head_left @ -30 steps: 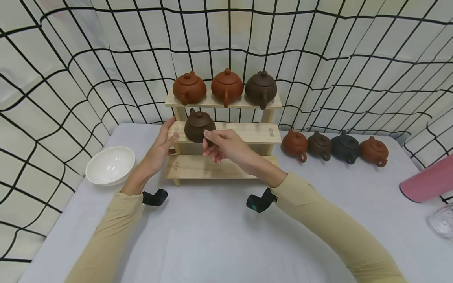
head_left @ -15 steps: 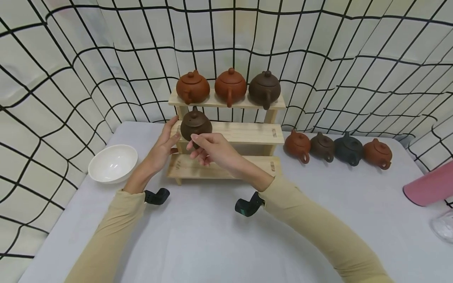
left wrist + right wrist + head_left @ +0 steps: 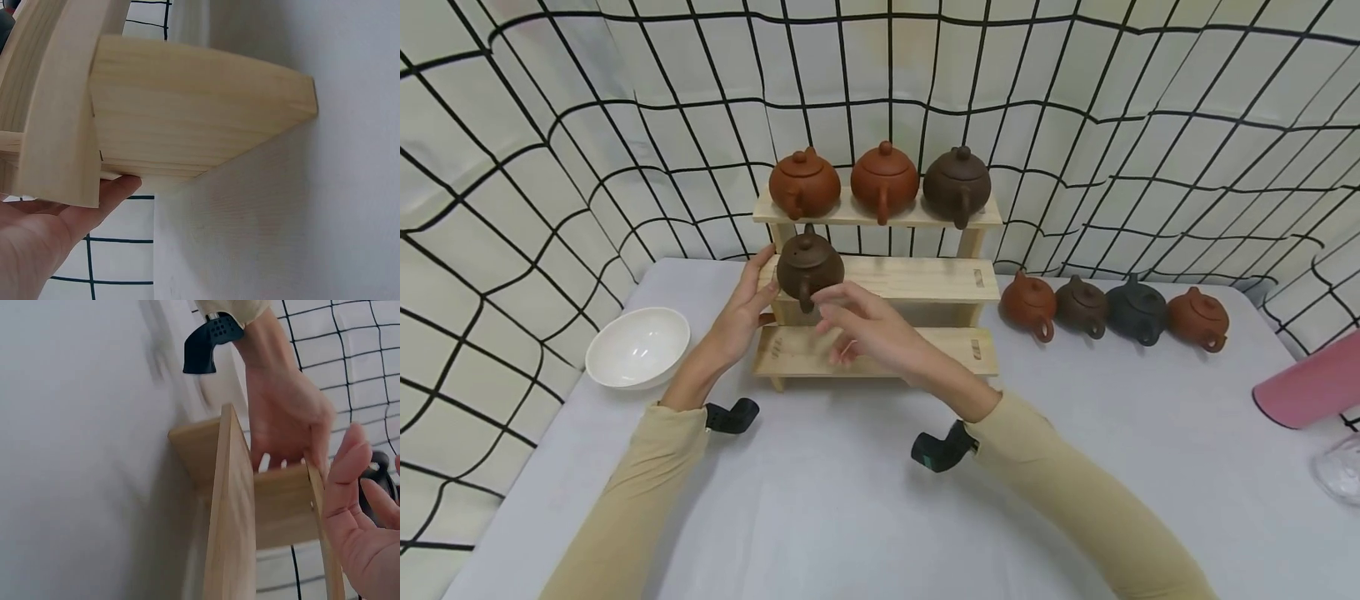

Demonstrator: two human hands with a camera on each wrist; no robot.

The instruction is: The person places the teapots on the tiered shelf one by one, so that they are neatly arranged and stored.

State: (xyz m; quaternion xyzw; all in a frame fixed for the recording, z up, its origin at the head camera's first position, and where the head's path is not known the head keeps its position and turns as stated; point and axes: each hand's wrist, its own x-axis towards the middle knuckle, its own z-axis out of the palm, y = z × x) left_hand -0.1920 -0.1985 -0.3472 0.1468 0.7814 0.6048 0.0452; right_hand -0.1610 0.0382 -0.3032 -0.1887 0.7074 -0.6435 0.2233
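Observation:
A dark brown teapot [image 3: 809, 263] sits at the left end of the middle board of a three-tier wooden display stand [image 3: 917, 280], its handle toward me. My left hand [image 3: 739, 312] grips the left end of that board; the left wrist view shows the hand [image 3: 59, 231] at the stand's side. Just right of the teapot's handle is my right hand [image 3: 880, 332], fingers loosely bent and nothing held. Whether a fingertip still touches the handle I cannot tell. In the right wrist view, the right hand's fingers [image 3: 347, 469] are apart, with the dark teapot [image 3: 375, 487] partly hidden behind them.
On the top board stand two reddish teapots [image 3: 805, 183] and a dark one [image 3: 957, 185]. Several more teapots [image 3: 1028, 304] line the table right of the stand. A white bowl [image 3: 637, 348] is at left, a pink cylinder [image 3: 1311, 383] at far right. Black netting [image 3: 887, 104] hangs behind.
The right hand moved the teapot slightly left on the middle board, then let go of its handle and drew a little to the right. The left hand kept its place on the stand.

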